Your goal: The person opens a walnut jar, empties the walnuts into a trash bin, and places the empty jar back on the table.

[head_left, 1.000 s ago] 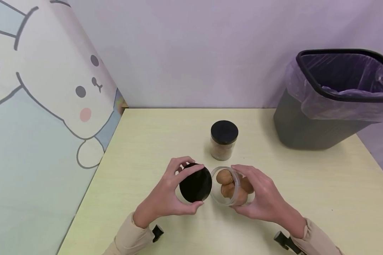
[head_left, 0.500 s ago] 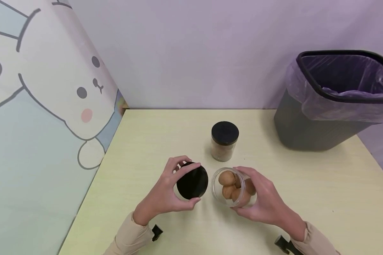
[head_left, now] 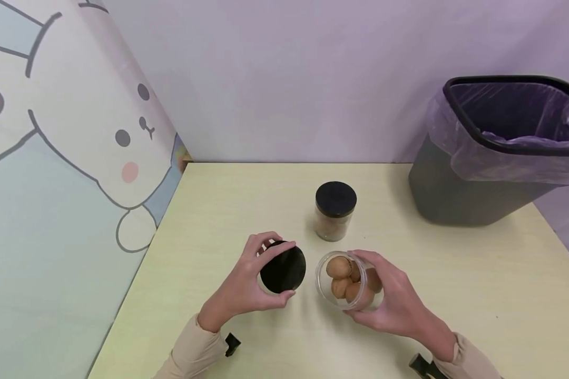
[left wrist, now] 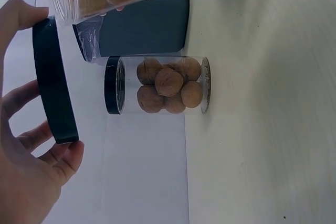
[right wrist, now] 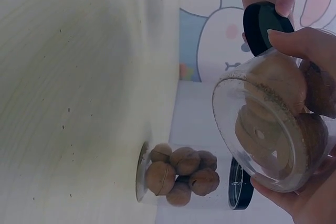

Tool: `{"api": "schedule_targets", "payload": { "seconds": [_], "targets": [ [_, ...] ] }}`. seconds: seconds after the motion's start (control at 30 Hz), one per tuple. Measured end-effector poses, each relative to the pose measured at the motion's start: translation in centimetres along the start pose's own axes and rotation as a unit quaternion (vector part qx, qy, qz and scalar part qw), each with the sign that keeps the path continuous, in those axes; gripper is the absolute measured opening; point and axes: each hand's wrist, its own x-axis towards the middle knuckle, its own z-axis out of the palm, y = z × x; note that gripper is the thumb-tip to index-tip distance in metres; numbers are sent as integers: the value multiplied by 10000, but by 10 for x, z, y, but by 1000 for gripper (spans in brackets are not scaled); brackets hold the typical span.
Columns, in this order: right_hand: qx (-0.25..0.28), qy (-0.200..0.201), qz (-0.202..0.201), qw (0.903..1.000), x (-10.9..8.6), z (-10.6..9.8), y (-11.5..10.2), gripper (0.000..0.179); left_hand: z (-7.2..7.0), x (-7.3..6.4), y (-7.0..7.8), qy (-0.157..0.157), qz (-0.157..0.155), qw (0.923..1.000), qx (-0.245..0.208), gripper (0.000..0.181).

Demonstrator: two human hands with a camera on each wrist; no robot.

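Observation:
My left hand (head_left: 253, 279) pinches a round black lid (head_left: 283, 267) by its rim, thumb and fingers on opposite edges. In my right hand (head_left: 391, 295) is a clear jar (head_left: 323, 297), gripped around its side and tilted with its uncovered mouth toward the lid. Several walnuts (head_left: 340, 267) lie inside that jar. Lid and jar are apart, both held above the table. Behind them a second jar (head_left: 331, 226) stands upright with its black lid on; in the left wrist view several walnuts (left wrist: 169, 82) show through its clear wall.
A grey bin (head_left: 460, 195) with a purple liner stands at the table's back right. The pale table (head_left: 246, 200) meets a wall at the back, and a cartoon-printed panel (head_left: 76, 210) runs along the left. Dark crumbs (right wrist: 69, 109) dot the table in the right wrist view.
The lid in my left hand has moved left, away from the jar, and the gap between them has widened. The jar in my right hand has shifted slightly right. The closed jar stays put.

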Motion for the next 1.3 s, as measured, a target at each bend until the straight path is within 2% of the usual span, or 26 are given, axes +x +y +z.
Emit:
{"api": "schedule_targets", "payload": {
  "seconds": [0.33,0.67,1.3],
  "targets": [
    [22,1,73,10000,-2,0,2,99,2,-4,-6,-196,-312,9993,69,72],
    [48,20,93,9999,-5,-1,4,98,6,-5,-13,-257,-375,9989,121,73],
    [14,41,104,9999,-6,-2,4,96,13,-13,-26,-556,-724,9954,306,72]
  ]
}}
